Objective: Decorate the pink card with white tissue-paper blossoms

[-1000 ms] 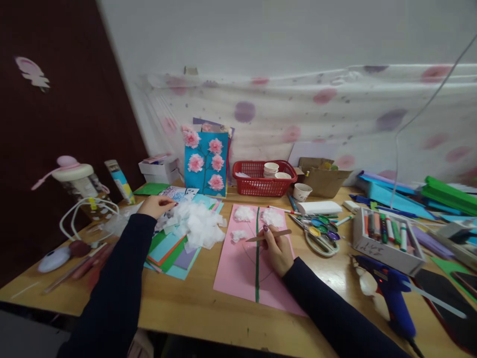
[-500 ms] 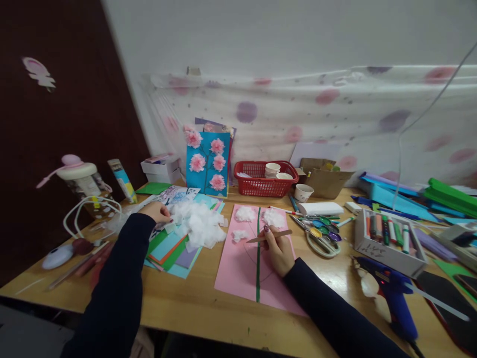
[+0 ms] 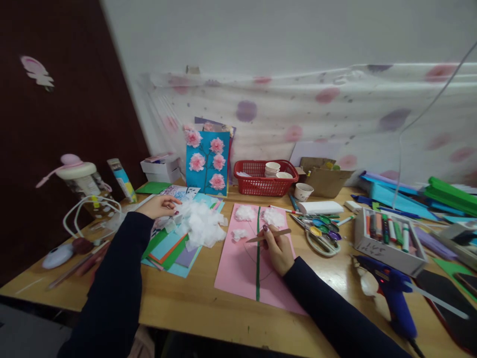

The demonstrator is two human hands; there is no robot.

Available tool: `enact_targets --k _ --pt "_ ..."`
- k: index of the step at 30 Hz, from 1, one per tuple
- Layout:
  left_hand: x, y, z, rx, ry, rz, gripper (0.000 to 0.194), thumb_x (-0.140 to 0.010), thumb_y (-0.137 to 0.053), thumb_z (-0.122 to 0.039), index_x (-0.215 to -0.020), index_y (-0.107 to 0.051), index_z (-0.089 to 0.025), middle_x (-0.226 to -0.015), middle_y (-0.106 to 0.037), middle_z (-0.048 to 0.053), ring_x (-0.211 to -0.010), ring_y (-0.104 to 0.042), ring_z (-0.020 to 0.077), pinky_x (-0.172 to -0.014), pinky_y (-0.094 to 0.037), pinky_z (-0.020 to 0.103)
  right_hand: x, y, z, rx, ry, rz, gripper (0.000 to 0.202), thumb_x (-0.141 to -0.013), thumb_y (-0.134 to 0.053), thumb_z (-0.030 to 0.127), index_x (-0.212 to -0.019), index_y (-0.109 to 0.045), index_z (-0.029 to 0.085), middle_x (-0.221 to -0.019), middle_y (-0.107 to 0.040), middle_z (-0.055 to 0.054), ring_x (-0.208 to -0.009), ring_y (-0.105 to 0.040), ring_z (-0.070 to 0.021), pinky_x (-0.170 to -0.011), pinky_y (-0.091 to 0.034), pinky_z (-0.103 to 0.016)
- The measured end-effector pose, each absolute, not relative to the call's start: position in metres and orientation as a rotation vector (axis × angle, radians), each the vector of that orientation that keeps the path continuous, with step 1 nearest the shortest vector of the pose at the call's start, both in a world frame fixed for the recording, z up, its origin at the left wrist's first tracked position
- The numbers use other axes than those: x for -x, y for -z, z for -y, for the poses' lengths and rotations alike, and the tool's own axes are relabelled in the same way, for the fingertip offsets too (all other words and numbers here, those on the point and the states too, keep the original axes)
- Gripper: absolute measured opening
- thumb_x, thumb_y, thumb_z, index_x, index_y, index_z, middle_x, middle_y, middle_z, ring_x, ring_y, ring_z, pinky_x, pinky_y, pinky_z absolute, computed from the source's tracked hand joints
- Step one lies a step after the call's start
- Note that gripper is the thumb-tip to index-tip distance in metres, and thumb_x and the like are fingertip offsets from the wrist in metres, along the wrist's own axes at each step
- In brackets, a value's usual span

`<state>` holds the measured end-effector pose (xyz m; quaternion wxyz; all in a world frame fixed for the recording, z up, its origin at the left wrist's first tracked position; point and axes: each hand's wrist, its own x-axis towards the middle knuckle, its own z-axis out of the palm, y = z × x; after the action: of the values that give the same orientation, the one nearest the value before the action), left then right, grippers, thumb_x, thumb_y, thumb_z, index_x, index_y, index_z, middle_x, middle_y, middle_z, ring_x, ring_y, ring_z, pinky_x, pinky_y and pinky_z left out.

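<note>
My left hand [image 3: 161, 206] is at the left edge of a loose pile of white tissue pieces [image 3: 204, 224]. Its thumb and fingers are apart, and no piece shows between them. In my right hand [image 3: 278, 250] is a flat tan wooden stick [image 3: 278, 233], its pointed end aimed left over the pink sheet [image 3: 238, 273]. A green strip [image 3: 258, 268] runs down that sheet beside thin pencil curves. White tissue tufts sit on it: one at the upper left [image 3: 245, 213], one at the upper right [image 3: 273, 217] and a smaller one [image 3: 239, 234] below.
Coloured papers [image 3: 175, 258] lie under the tissue. Behind stand a blue flower picture [image 3: 201, 174] and a red basket [image 3: 261, 186] with paper cups. To the right are scissors [image 3: 323, 244], a marker box [image 3: 387, 248] and a blue glue gun [image 3: 395, 293]. A bottle [image 3: 84, 179] stands at left.
My left hand has moved slightly up and right along the tissue pile, and its fingers have spread from a pinch. My right hand and the stick stay almost still.
</note>
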<state>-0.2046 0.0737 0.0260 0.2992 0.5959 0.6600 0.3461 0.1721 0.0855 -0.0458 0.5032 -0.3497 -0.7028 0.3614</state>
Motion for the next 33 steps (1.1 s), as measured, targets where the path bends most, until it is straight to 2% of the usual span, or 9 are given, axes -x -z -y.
enact_targets --k 3,7,9,12,15,19,27,33 --pt "0.204 -0.028 -0.072 -1.649 -0.912 -1.723 0.044 -0.045 -0.074 -0.033 -0.084 -0.065 -0.015 -0.063 -0.058 -0.001 -0.063 -0.057 0.0151 -0.063 -0.047 0.026 -0.172 0.047 -0.086 0.847 -0.879 1.699 0.039 -0.091 -0.036 0.044 -0.070 -0.054 0.017 -0.051 -0.051 0.001 -0.045 -0.047 -0.0112 -0.047 -0.036 -0.024" --pt "0.198 -0.028 -0.075 -1.665 -0.882 -1.670 0.036 -0.048 -0.074 -0.036 -0.075 -0.065 -0.014 -0.071 -0.064 0.003 -0.067 -0.059 0.0164 -0.067 -0.048 0.028 -0.172 0.046 -0.085 0.852 -0.896 1.688 0.039 -0.090 -0.037 0.045 -0.071 -0.054 0.016 -0.051 -0.051 0.001 -0.045 -0.047 -0.0114 -0.046 -0.036 -0.024" --pt "0.183 -0.026 -0.079 -1.630 -0.919 -1.571 0.031 -0.049 -0.075 -0.035 -0.069 -0.062 -0.015 -0.070 -0.065 0.002 -0.068 -0.060 0.0159 -0.070 -0.048 0.028 -0.172 0.044 -0.085 0.847 -0.899 1.670 0.040 -0.090 -0.038 0.047 -0.069 -0.054 0.016 -0.051 -0.051 0.001 -0.045 -0.046 -0.0114 -0.046 -0.036 -0.024" --pt "0.141 -0.017 -0.083 -1.542 -0.976 -1.307 0.031 -0.049 -0.077 -0.031 -0.069 -0.060 -0.014 -0.071 -0.066 0.001 -0.070 -0.061 0.0147 -0.072 -0.048 0.028 -0.172 0.043 -0.085 0.829 -0.935 1.599 0.042 -0.088 -0.040 0.050 -0.068 -0.055 0.016 -0.050 -0.051 0.001 -0.044 -0.045 -0.0108 -0.044 -0.035 -0.024" --pt "0.091 -0.004 -0.083 -1.355 -1.033 -1.110 0.038 -0.048 -0.080 -0.028 -0.076 -0.060 -0.013 -0.072 -0.066 0.003 -0.066 -0.061 0.0133 -0.067 -0.048 0.026 -0.172 0.043 -0.087 0.806 -1.036 1.464 0.040 -0.087 -0.043 0.051 -0.071 -0.055 0.016 -0.050 -0.051 0.002 -0.043 -0.044 -0.0104 -0.043 -0.035 -0.023" --pt "0.048 0.015 -0.076 -1.194 -1.053 -1.004 0.047 -0.049 -0.083 -0.023 -0.089 -0.060 -0.012 -0.070 -0.066 0.003 -0.065 -0.063 0.0136 -0.069 -0.048 0.028 -0.173 0.044 -0.088 0.749 -1.143 1.320 0.035 -0.085 -0.049 0.048 -0.076 -0.057 0.015 -0.055 -0.056 0.000 -0.044 -0.047 -0.0104 -0.042 -0.036 -0.023" --pt "0.033 0.028 -0.069 -1.121 -1.094 -0.922 0.053 -0.049 -0.083 -0.017 -0.096 -0.059 -0.011 -0.078 -0.069 0.006 -0.071 -0.066 0.0154 -0.072 -0.049 0.029 -0.170 0.043 -0.087 0.732 -1.337 1.182 0.036 -0.076 -0.060 0.050 -0.074 -0.060 0.014 -0.054 -0.059 -0.001 -0.043 -0.049 -0.0101 -0.040 -0.038 -0.022" --pt "0.025 0.030 -0.065 -1.089 -1.066 -0.881 0.051 -0.054 -0.080 -0.014 -0.101 -0.060 -0.011 -0.077 -0.071 0.007 -0.070 -0.066 0.0145 -0.072 -0.047 0.027 -0.166 0.041 -0.082 0.706 -1.363 1.209 0.035 -0.077 -0.060 0.049 -0.074 -0.061 0.014 -0.055 -0.059 -0.001 -0.045 -0.050 -0.0103 -0.042 -0.040 -0.022"
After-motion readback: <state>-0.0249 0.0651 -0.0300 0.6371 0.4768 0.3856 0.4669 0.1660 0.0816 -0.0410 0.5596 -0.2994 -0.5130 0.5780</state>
